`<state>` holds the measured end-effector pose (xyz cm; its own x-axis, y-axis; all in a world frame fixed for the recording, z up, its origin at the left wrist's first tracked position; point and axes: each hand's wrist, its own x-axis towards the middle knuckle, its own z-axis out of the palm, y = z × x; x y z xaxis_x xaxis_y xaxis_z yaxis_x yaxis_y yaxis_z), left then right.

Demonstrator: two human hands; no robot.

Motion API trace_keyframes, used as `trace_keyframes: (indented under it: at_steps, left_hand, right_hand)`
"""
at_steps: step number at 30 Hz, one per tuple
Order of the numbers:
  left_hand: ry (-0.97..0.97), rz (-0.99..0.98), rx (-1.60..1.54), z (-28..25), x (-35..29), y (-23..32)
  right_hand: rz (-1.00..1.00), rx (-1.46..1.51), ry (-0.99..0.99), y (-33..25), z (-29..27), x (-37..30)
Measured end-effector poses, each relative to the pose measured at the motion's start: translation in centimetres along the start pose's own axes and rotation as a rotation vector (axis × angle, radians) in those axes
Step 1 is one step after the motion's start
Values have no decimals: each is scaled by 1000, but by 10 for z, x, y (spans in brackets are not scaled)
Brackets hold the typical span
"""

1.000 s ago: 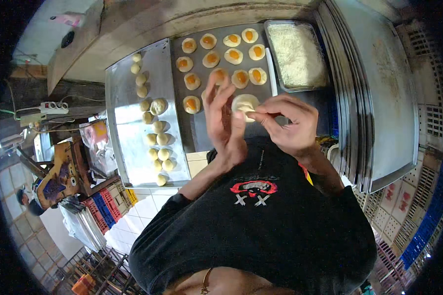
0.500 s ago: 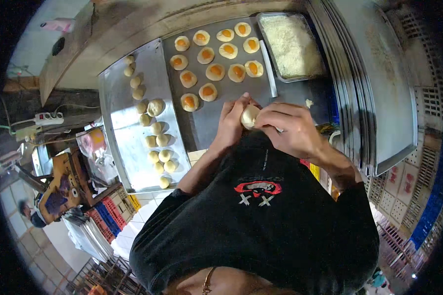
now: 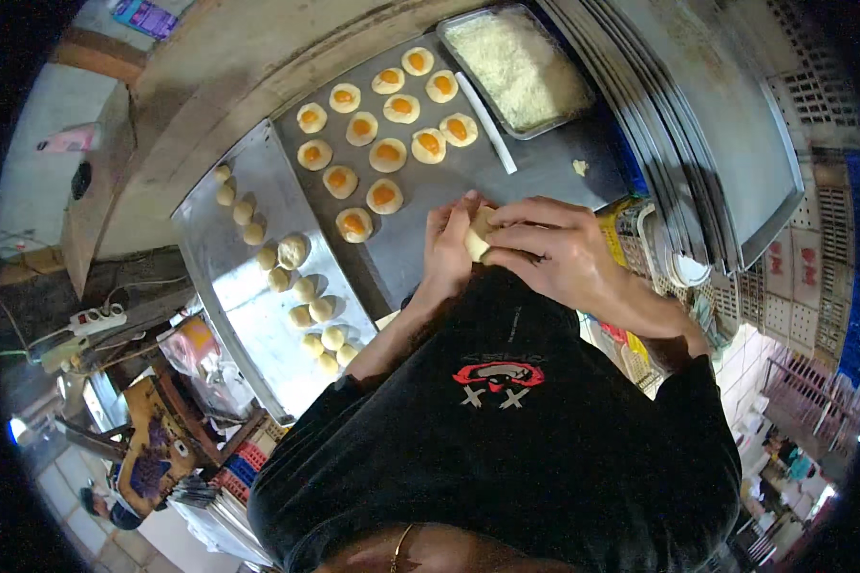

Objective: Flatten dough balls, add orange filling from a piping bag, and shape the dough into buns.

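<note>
A pale dough ball [image 3: 479,235] is held between my two hands, in front of my dark shirt. My left hand [image 3: 448,244] cups it from the left. From the other side the fingers of my right hand [image 3: 550,241] bend over and press on it, hiding much of its surface. Beyond my hands, flat dough rounds [image 3: 388,153] with orange filling on top lie in rows on a dark work surface [image 3: 535,177]. Several smooth dough balls [image 3: 305,288] rest on the metal tray [image 3: 222,229] to the left.
At the back stands a tray of pale, crumbly shreds [image 3: 516,67], with a white strip [image 3: 485,122] beside it. A small dough scrap [image 3: 580,168] lies right of that. Stacked metal trays [image 3: 698,124] rise on the right. A power strip [image 3: 98,318] sits far left.
My view has turned, so the trays and dough rounds appear tilted and shifted left. My right fingers now cover more of the dough ball, which stays between both hands.
</note>
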<state>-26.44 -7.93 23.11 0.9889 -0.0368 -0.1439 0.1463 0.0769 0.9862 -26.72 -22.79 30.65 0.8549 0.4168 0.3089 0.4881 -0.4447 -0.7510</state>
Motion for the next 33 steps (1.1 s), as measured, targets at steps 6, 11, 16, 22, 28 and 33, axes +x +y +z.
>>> trace_keyframes:
  at_steps: [6,11,16,22,28,33]
  left_hand:
    - [-171,-404,-532,6,6,11]
    - [-251,-421,-427,44,1,25]
    - [-288,-323,-367,81,4,22]
    - [-717,-206,-124,157,21,40]
    - [-1024,-327,-91,236,26,69]
    - [-1268,-135,132,296,19,76]
  right_hand:
    - [8,-49,31,5,-12,-13]
    - [191,3,38,11,-44,-30]
    - [22,-34,203,22,-73,-56]
    - [91,-156,348,41,-128,-108]
    - [694,267,910,51,-166,-166]
    - [641,188,1054,54,-197,-191]
